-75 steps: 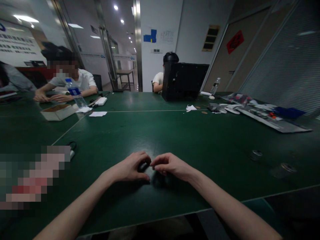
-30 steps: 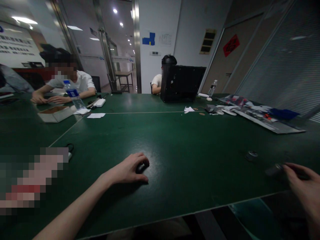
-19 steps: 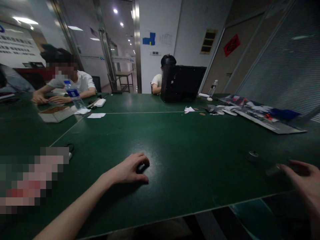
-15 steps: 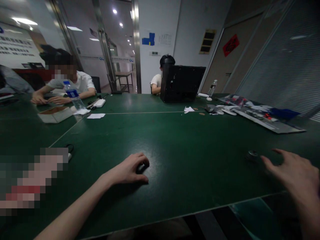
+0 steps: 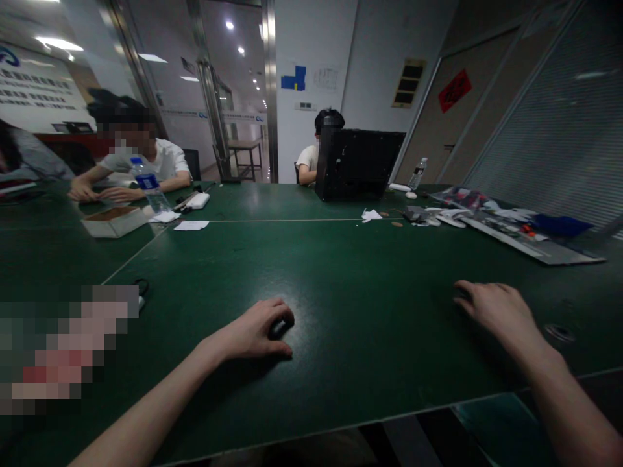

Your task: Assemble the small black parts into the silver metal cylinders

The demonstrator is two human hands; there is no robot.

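Observation:
My left hand [image 5: 253, 332] rests on the green table [image 5: 341, 272] near its front edge, its fingers curled round a small dark object [image 5: 278, 327]. Further right, my right hand [image 5: 494, 312] lies palm down on the table, fingers bent and pressed together over something hidden under them. A small round metal piece [image 5: 559, 333] lies just right of that hand, untouched.
A black screen [image 5: 360, 162] stands at the far edge with a person [image 5: 309, 155] behind it. At far left another person [image 5: 146, 162] sits by a water bottle [image 5: 148, 185] and an open box [image 5: 114, 220]. Boards and papers [image 5: 511, 227] clutter the far right.
My right hand left my left hand, swung far right to the table's edge, then came back inward and settled palm down where a small round piece lay. My left hand stayed put.

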